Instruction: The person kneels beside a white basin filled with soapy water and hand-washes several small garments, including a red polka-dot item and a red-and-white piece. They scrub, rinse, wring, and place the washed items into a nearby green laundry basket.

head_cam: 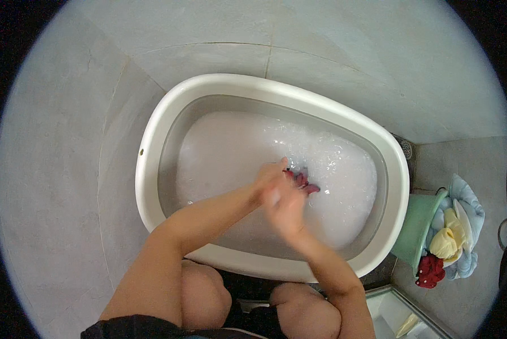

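Before me stands a white plastic tub (274,90), holding cloudy, sudsy water (219,144). Over its middle my left hand (270,180) and my right hand (287,207) are pressed together, blurred, around a dark red cloth (302,181). Part of the cloth sticks out past my fingers, just above the water. Both hands look closed on it, though the fingers overlap and their exact hold is hidden.
Right of the tub, a green bucket (412,229) holds pale blue and yellow cloths (448,239), with a red dotted cloth (430,271) over its rim. A floor drain (406,149) lies near grey tiled walls. My knees touch or nearly touch the tub's near rim.
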Demonstrator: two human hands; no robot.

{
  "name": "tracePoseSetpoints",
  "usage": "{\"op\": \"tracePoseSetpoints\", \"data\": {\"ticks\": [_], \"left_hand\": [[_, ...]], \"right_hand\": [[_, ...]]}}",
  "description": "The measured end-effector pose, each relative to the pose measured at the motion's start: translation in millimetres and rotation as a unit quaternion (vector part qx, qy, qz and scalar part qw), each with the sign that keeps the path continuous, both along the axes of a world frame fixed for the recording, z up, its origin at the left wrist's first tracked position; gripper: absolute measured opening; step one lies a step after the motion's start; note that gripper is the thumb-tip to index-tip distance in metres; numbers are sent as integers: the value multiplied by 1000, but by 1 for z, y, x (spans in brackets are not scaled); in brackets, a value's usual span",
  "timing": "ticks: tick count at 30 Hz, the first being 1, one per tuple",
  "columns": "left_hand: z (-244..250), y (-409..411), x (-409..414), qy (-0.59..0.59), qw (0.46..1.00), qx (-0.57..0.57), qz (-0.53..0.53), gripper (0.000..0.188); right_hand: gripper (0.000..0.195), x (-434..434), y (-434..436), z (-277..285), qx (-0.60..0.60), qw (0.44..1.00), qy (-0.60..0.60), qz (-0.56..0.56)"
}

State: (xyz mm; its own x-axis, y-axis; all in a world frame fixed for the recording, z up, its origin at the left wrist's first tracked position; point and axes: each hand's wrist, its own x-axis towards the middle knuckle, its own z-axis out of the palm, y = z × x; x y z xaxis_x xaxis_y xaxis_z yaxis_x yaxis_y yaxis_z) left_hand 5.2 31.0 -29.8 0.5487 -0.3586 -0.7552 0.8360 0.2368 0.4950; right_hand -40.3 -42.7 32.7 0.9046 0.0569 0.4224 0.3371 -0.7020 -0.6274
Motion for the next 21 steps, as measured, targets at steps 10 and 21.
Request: {"op": "tracePoseSetpoints", "data": {"ticks": [10, 21], "left_hand": [[33, 8, 16, 2, 993, -105, 56, 32], [51, 22, 29, -88, 959, -269, -4, 26]], "right_hand": [[10, 34, -52, -21, 355, 915, 186, -46], [10, 16, -70, -7, 492, 818, 297, -27]]}}
